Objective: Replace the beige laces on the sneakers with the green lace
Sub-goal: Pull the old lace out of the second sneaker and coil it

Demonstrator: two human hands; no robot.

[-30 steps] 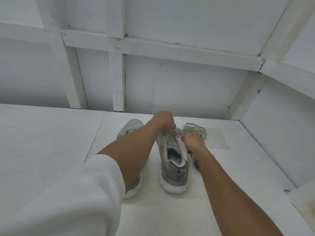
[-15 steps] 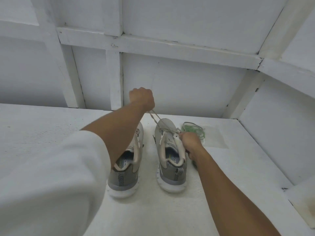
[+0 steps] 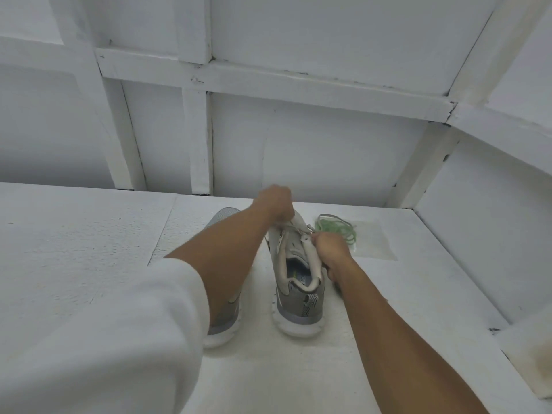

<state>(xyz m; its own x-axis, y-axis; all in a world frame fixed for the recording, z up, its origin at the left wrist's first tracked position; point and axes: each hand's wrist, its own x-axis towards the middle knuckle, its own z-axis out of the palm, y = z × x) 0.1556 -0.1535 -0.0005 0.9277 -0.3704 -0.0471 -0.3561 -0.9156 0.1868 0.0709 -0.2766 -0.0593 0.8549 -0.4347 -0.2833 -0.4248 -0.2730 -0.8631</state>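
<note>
A white sleeve point(image 3: 104, 339) covers the upper part of the left arm, and the bare forearm reaches forward across the white counter point(image 3: 89, 234). Under that forearm stands the left sneaker point(image 3: 225, 216), grey with a white sole. Only its toe and heel show, and its lacing is hidden.

The left hand point(image 3: 276, 204) is blurred. It hangs over the toe end of the right sneaker point(image 3: 298, 297), with its fingers curled into a fist round the beige lace point(image 3: 298, 228) where the strands cross the front of the shoe. This sneaker stands upright on the counter between the two hands, heel toward the person, just beside the left sneaker.

The right hand point(image 3: 331, 249) grips the right sneaker's upper edge on its outer side, near the eyelets. The fingers are folded over the rim and the knuckles face up.

Just beyond the right hand and to its right, the green lace point(image 3: 337, 230) lies in a loose bundle on the counter, apart from both shoes. One end lies on a flat piece of clear plastic point(image 3: 375, 243).

Behind both hands rises a white wall point(image 3: 298, 144) with white battens.
</note>
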